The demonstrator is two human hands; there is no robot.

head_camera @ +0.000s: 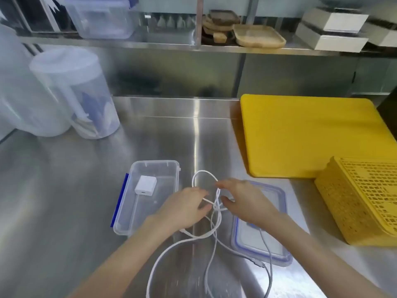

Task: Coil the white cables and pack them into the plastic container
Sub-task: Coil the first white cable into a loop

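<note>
Head view: coiling step under way. Left hand (184, 206) and right hand (242, 201) both pinch the white cables (206, 235) at centre; loop at 12 o'clock, slack trailing to 6. Plastic container (171, 168) at 9 o'clock holds only a charger (145, 184). Next: gather slack into further loops.

Container (150, 190) on counter (64, 190), left of centre; charger (145, 185) inside it, toward the far-left end. Lid (262, 222) lies flat to the container's right, near side. Cables (206, 211) between container and lid, one loop on the far side, strands trailing off the near edge; one strand crosses the lid. Left hand (184, 205) and right hand (242, 203) over the cables, between container and lid. Board (311, 136) far right; basket (361, 201) in front of it, overlapping its near edge. Jug (75, 93) far left. Shelf (193, 47) behind, above counter.
</note>
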